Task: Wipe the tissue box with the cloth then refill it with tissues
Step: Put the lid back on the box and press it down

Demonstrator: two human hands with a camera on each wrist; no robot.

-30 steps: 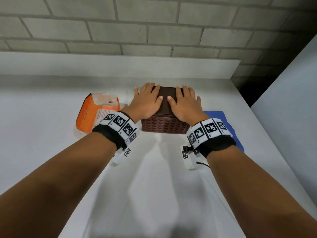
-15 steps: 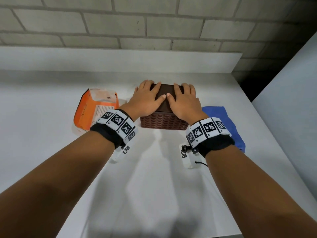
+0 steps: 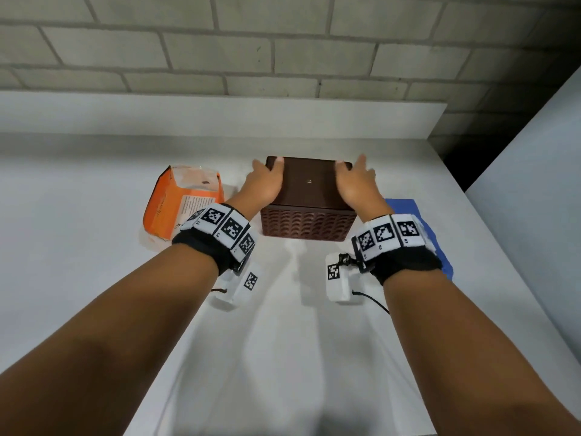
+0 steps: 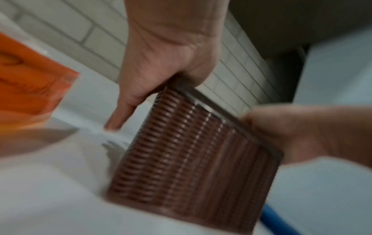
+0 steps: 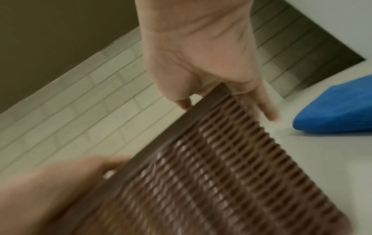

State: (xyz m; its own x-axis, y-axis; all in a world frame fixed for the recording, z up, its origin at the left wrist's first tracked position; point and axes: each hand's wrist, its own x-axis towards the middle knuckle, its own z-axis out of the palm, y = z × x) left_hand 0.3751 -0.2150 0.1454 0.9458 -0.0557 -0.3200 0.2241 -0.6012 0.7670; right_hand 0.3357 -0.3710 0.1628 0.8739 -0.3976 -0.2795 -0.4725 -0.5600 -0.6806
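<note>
Against a pale brick wall, a white table (image 3: 94, 309) is carrying a dark brown ribbed plastic tissue box (image 3: 306, 221) near its back edge. Both hands are straddling the box's top, likely readying to lift it or its lid: the left hand (image 3: 262, 187) is grasping the left corner, thumb on top, fingers down the side, and the right hand (image 3: 355, 184) is gripping the right edge likewise. An orange tissue pack (image 3: 176, 206) is lying just left, a blue cloth (image 3: 408, 209) just right, both probably staged for refilling and wiping.

Left hand (image 3: 263, 184) and right hand (image 3: 356, 185) outstretched, each grip clasping opposite edges.
</note>
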